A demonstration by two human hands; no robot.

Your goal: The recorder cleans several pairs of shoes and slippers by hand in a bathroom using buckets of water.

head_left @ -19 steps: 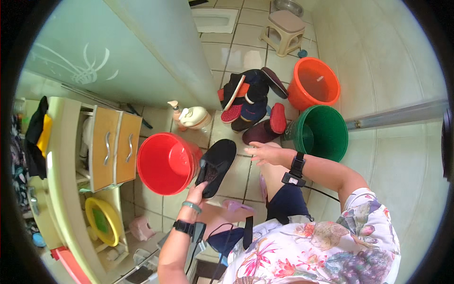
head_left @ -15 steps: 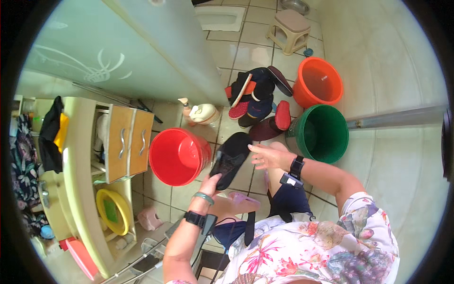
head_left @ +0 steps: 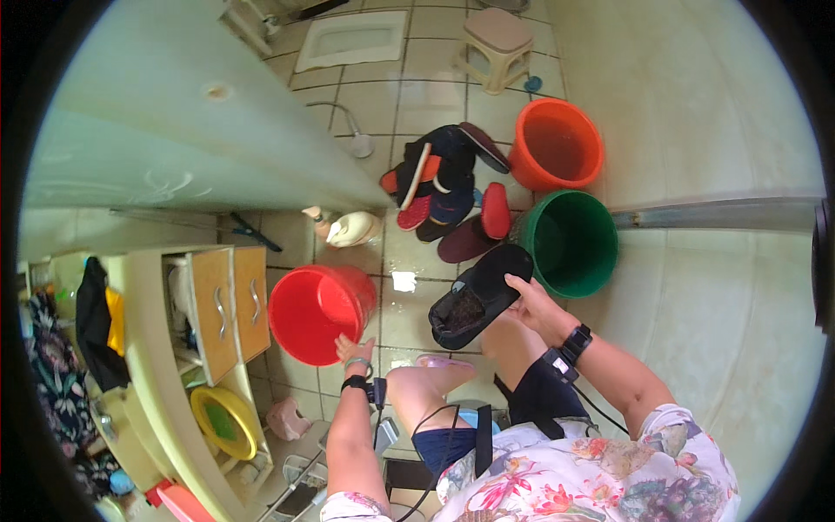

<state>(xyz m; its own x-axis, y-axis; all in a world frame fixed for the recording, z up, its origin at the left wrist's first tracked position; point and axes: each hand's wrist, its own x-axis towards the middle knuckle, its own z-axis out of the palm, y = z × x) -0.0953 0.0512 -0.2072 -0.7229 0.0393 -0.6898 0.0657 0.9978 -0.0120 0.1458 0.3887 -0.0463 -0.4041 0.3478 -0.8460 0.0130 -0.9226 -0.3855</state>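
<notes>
A black cloth shoe (head_left: 481, 297) hangs over my lap with its opening facing up and its brown-grey lining showing. My right hand (head_left: 541, 311) grips it at one end, thumb on top and fingers underneath. Beside the red bucket (head_left: 365, 291), my left hand (head_left: 357, 350) is empty with its fingers apart, close to the near rim; I cannot tell if it touches. In front of me lies a heap of shoes (head_left: 452, 209), dark blue, black and maroon, some showing red soles.
A green bucket (head_left: 602, 228) and an orange bucket (head_left: 561, 111) holding liquid stand to the right. Pump bottles (head_left: 352, 230) are behind the red bucket. A stool (head_left: 497, 33) and floor basin (head_left: 352, 42) sit farther off. A cabinet (head_left: 252, 304) with open doors is left.
The black shoe has moved right and turned opening up, passing from my left hand into my right. My left hand has let go and moved left to the red bucket. The view has shifted.
</notes>
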